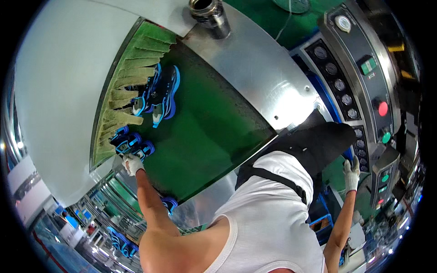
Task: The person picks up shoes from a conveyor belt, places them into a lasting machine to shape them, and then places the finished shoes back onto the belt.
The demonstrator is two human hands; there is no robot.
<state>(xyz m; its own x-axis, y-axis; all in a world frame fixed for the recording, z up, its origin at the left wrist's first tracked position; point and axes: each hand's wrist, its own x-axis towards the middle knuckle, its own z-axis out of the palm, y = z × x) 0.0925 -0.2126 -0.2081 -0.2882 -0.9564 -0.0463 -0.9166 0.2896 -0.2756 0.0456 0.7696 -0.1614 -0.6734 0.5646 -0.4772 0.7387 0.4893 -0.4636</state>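
Note:
My left hand [132, 164], in a white glove, is at the left edge of a green conveyor belt [205, 136]. Its fingers close on a black and blue sneaker [129, 143], one of a small group lying close together by the tunnel mouth; part of the grip is hidden. Farther along the belt, a pair of black sneakers with bright blue soles [166, 98] lies partly beneath green hanging strips [129, 82]. Off to the right, my gloved right hand [351, 175] has its fingers stretched and holds nothing. It is nearest a panel of round gauges [359, 143].
A metal side plate [255, 59] borders the belt, with a dark metal flask [211, 18] on it. The control panel at right carries a red button [383, 108] and a green button [386, 137]. More blue sneakers [122, 241] sit at lower left, another [169, 204] beside my left arm.

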